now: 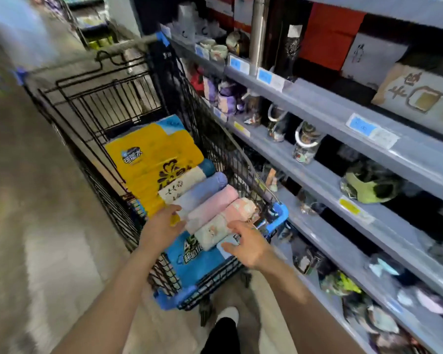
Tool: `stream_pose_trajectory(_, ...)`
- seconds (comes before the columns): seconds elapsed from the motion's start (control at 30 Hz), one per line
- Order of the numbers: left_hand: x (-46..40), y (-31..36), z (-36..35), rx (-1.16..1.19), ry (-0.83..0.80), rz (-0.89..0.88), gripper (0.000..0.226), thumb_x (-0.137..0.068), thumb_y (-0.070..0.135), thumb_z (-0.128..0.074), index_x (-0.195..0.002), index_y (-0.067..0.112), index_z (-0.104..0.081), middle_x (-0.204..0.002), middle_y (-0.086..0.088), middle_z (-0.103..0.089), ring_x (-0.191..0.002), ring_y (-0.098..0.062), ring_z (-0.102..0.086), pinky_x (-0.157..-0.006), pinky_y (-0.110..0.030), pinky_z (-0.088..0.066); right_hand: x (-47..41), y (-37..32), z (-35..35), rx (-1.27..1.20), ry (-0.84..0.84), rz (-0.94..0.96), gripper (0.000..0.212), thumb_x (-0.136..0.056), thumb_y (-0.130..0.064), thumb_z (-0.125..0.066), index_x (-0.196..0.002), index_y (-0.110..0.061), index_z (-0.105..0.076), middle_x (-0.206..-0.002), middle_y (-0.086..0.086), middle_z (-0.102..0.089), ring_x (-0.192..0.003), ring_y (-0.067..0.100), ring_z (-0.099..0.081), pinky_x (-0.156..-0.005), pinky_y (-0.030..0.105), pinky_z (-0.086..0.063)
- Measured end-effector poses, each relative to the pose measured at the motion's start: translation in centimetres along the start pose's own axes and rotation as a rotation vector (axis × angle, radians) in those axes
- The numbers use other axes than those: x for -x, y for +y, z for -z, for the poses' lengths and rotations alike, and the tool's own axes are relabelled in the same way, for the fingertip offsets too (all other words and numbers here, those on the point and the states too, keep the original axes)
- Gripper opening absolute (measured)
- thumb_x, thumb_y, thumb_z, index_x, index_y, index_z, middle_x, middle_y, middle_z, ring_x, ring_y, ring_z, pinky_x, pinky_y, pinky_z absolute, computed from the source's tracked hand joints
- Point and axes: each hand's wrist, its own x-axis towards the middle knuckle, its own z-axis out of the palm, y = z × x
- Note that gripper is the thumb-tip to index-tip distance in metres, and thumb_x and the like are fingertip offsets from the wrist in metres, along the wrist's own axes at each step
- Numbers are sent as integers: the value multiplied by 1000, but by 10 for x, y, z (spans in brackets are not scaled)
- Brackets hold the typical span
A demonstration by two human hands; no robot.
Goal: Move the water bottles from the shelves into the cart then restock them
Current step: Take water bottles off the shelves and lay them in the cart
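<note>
Both hands are down over the black wire shopping cart with blue plastic corners [279, 213], which is pulled up just beside the grey metal shelves [343, 116], presumably to keep the carry between shelf and basket short. The left hand [161, 224] reaches over the near end of the load, fingers loosely spread and touching the edge of the row; whether they actually hold anything I cannot tell. The right hand [251, 245] hovers at the other end, fingers splayed wide, holding nothing.

Between the hands lies the row of pastel cylindrical water bottles [210, 200]: blue, pink, cream with flower prints. They lie on their sides, packed side by side so that each one seems to stop its neighbour rolling. They rest on top of a yellow plastic-wrapped pack [151, 159] and a blue plastic-wrapped pack [200, 261], which fill the basket floor and give them a flat bed.

So the bottles are in the cart, and by my reading the loading half looks largely done. The hands bracket the row as if to steady it or to take one back out.

On the shelves, clear glass jars with white ring handles [306, 143] stand upright behind blue price tags [362, 126]. The frame is blurred, so finer detail is lost.
</note>
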Motion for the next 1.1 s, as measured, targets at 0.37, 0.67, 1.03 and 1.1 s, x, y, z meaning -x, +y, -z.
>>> stream_pose_trajectory(0.37, -153, -55, -20, -102, 65, -86, 55, -91, 28, -58, -142, 16, -39, -144, -13, -40, -132, -34, -36, -99, -45, -39, -95, -17, -26, 63, 36, -174, 49, -94, -36, -55, -139, -24, -42, -138, 2, -46, -120, 21, -51, -93, 26, -41)
stream_pose_trajectory(0.67, -226, -86, -59, -308, -201, -207, 66, -92, 35, -53, -149, 26, -21, -149, -13, -29, -125, -41, -40, -87, -54, -45, -153, -18, -21, 33, -40, -268, 45, -95, -34, -55, -137, -22, -45, -135, 2, -48, -119, 21, -51, -91, 28, -42)
stream_pose_trajectory(1.03, -222, -84, -64, -410, -200, -237, 63, -99, 29, -43, -149, 36, -6, -158, -8, -10, -137, -36, -22, -101, -57, -33, -192, -37, -36, -2, -51, -347, 43, -92, -39, -56, -132, -28, -48, -133, -1, -50, -112, 21, -55, -97, 34, -44)
stream_pose_trajectory(1.1, -221, -83, -61, -413, -176, -250, 63, -98, 25, -45, -149, 35, -9, -156, -11, -13, -136, -39, -23, -100, -58, -33, -193, -36, -40, -23, -27, -365, 43, -91, -40, -56, -132, -29, -47, -134, -1, -50, -112, 22, -56, -97, 37, -45)
